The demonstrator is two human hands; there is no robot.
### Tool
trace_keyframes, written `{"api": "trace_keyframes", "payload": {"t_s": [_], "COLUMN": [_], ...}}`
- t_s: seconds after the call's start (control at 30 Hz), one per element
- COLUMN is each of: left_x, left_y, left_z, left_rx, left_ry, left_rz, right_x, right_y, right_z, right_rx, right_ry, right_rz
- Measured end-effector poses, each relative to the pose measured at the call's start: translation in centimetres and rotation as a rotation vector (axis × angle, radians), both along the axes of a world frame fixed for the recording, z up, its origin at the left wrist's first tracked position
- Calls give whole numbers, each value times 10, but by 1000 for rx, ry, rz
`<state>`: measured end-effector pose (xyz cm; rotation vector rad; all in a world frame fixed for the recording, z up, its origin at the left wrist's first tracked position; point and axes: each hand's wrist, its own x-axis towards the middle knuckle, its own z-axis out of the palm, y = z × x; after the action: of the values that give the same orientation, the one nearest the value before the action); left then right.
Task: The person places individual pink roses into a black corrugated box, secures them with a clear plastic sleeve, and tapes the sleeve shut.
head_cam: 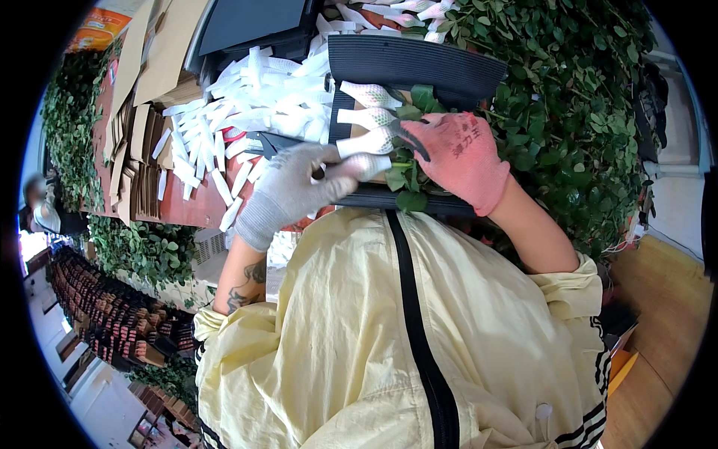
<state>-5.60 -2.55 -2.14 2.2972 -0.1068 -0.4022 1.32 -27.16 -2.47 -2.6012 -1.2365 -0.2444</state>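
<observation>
My left hand, in a grey knit glove, has its thumb and fingers around the tip end of a rose bud in a white foam mesh sleeve. A green stem runs right from that bud. Beyond it, more sleeved rose buds lie side by side, tips to the left, over brown cardboard in a black ribbed box. My right hand, in a pink glove with dark fingertips, is over the leaves and stems, fingertips beside the buds. Its palm side is hidden, so I cannot tell whether it grips anything.
Loose white mesh sleeves cover the red tabletop at left. Red-handled scissors lie among them. Folded cardboard stands further left. Leafy stems fill the right side. A person is at far left.
</observation>
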Motion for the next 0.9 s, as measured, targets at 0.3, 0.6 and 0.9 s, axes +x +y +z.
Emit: {"api": "trace_keyframes", "payload": {"t_s": [0.3,0.6,0.9], "left_x": [-6,7,7], "left_y": [-1,-10,-11], "left_z": [7,2,-8], "left_rx": [102,-17,2], "left_ry": [-63,-207,-217], "left_rz": [-1,-276,-285], "right_x": [-8,-9,-33], "right_y": [-1,-8,-4], "right_z": [-5,-5,5], "right_rx": [-90,45,-13], "right_ry": [-7,109,-175], "right_rz": [-57,11,24]}}
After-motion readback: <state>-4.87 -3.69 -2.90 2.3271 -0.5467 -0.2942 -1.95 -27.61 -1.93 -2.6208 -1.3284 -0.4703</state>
